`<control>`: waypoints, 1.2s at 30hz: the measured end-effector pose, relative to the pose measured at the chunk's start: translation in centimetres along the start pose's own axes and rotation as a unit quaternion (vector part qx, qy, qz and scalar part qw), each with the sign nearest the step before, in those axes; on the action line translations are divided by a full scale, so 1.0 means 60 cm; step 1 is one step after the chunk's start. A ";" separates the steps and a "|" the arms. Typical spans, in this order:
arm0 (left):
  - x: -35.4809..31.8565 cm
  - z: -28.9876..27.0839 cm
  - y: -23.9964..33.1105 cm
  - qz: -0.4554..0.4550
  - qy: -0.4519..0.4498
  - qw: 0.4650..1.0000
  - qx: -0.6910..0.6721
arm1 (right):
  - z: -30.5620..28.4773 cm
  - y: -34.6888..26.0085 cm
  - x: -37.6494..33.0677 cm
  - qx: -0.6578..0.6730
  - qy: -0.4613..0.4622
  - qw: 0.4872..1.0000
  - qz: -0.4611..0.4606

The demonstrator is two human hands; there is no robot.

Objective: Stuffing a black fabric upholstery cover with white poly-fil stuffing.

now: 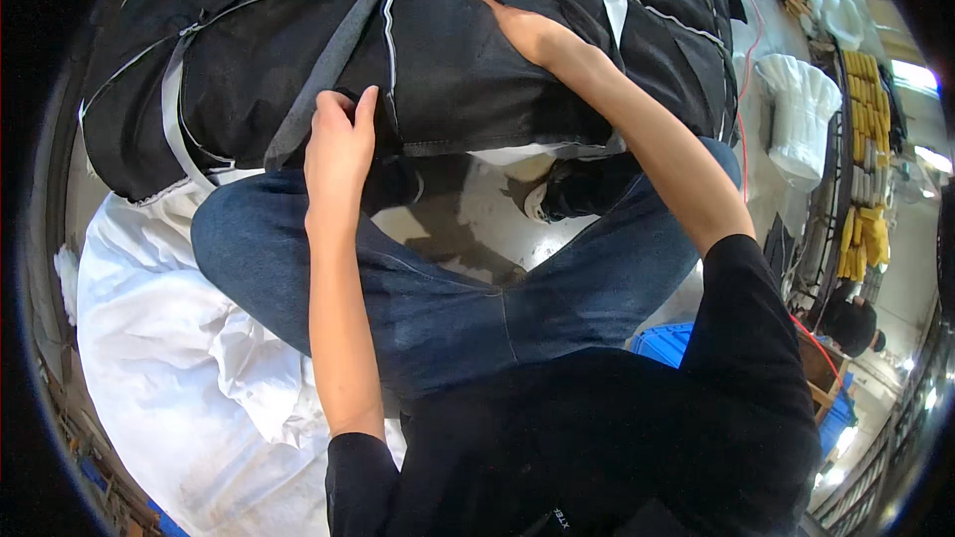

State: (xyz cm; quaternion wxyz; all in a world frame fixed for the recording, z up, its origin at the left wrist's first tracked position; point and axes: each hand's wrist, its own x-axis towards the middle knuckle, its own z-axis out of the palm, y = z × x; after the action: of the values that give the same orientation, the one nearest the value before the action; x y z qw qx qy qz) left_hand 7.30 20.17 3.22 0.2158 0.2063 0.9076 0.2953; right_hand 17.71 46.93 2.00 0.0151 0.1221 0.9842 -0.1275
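the big black cover [468,89] lies just beyond the jeans [428,303], with the right hand [532,35] farther from them, fingers too hidden to tell any grip, and the left hand [336,144], nearer them, seemingly pinching the cloth, best drawn gently taut against puckering.

Head-height fisheye; steeply downward; close

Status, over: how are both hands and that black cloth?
Left hand curled at black cloth, grip unclear. Right hand against it, fingers partly hidden. Grey strap lies across it, nearer the left.
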 end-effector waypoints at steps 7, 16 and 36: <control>0.023 0.031 0.036 0.176 0.066 0.978 0.089 | -0.023 -0.037 -0.052 0.071 0.063 0.991 -0.095; 0.041 0.052 0.047 0.190 0.118 0.967 0.124 | 0.001 -0.056 0.000 0.245 0.055 0.968 -0.015; 0.063 0.051 0.029 0.119 0.151 0.981 0.018 | 0.019 -0.093 -0.012 0.246 0.039 0.965 0.078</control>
State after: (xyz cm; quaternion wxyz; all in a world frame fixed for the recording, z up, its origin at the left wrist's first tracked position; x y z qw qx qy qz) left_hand 6.19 24.73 1.05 0.0357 0.2697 0.9039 0.3300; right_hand 17.05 41.21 2.36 -0.0439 0.2031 0.9098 -0.3592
